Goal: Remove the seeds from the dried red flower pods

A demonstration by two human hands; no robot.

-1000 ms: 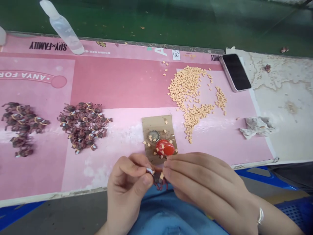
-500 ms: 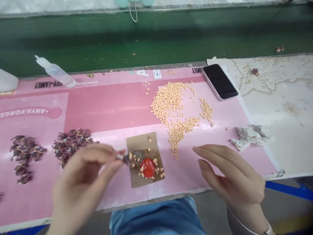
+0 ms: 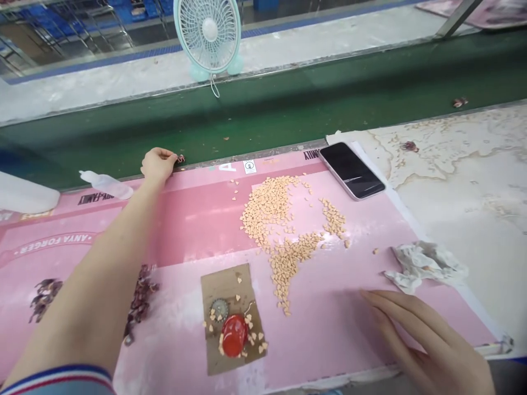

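Note:
My left hand (image 3: 158,163) reaches to the far edge of the pink mat, its fingers pinched on a small dark red piece (image 3: 180,159) over the green strip. At the lower right, my right hand (image 3: 428,334) hovers above the mat with nothing visible in it, thumb and fingers apart. Many small tan heart-shaped pieces (image 3: 267,211) lie spread over the middle. A brown card (image 3: 214,351) near the front bears a red cap-like container (image 3: 234,336), a round ridged disc (image 3: 219,310) and some tan pieces. My left forearm partly covers the dark red clusters (image 3: 142,296).
A phone (image 3: 353,170) lies at the mat's right rear, with crumpled tissue (image 3: 426,264) nearer the front. A squeeze bottle (image 3: 107,184) and a white container (image 3: 27,193) are at the left rear. Beyond the green strip (image 3: 272,109) stands a mint fan (image 3: 209,33).
My left hand has moved from beside the brown card to the far edge, carrying the dark piece. The view has tilted up, bringing the fan in. My right hand appears lower in view.

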